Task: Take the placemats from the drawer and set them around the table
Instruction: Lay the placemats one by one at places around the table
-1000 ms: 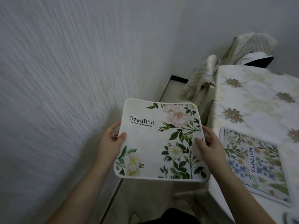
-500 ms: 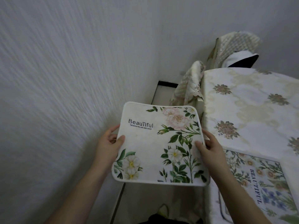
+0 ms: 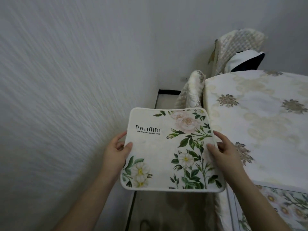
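Note:
I hold a white placemat (image 3: pixel 160 147) printed with flowers and the word "Beautiful" flat in front of me, over the gap between the wall and the table. My left hand (image 3: pixel 115 155) grips its left edge, thumb on top. My right hand (image 3: pixel 223 152) grips its right edge, at the table's left side. A second floral placemat (image 3: pixel 286 205) lies on the table (image 3: pixel 260 122) at the lower right, partly cut off by the frame. No drawer is in view.
A textured white wall (image 3: pixel 66 97) runs close along my left. Two chairs with quilted cream covers, one (image 3: pixel 191 92) beside the table's far left corner and one (image 3: pixel 238 47) behind it, stand against the table. A narrow strip of floor (image 3: pixel 166 214) lies below the mat.
The view has shifted so the table and the second placemat slid down and right. The held placemat stays in both hands and now sits nearer the table's far part.

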Demonstrator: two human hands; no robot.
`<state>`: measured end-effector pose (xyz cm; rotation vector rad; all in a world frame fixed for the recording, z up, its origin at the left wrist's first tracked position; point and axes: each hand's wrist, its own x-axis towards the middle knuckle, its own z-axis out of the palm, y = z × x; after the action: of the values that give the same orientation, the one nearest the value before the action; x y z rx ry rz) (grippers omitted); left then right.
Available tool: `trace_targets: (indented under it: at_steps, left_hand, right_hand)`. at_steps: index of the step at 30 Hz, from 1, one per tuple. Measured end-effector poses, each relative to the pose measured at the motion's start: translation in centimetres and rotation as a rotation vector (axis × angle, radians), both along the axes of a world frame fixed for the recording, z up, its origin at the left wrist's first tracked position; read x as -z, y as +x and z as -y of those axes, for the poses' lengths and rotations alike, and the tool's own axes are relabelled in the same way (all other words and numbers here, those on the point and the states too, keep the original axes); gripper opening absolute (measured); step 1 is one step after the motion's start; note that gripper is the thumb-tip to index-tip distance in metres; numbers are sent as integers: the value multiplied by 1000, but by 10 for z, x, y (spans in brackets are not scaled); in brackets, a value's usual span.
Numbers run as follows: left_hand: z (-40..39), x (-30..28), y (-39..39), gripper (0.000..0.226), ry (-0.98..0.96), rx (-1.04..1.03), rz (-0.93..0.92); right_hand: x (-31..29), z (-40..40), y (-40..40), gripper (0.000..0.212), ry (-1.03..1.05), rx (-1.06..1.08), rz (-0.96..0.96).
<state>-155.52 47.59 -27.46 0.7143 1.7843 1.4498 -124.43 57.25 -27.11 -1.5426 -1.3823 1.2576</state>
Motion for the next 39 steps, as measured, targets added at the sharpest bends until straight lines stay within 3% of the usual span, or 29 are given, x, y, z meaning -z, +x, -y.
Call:
trace_targets:
  at_steps: [16, 23, 39]
  left_hand:
    - [-189, 19, -47, 42, 35, 212, 44]
    - [-255, 10, -40, 42, 39, 319, 130]
    - [-446, 2, 15, 39, -27, 497, 68]
  right_hand:
    - [-18, -114, -42, 47, 5, 239, 122]
    - [-19, -144, -34, 46, -22, 344, 101]
    - [1, -278, 20, 44, 5, 521, -44]
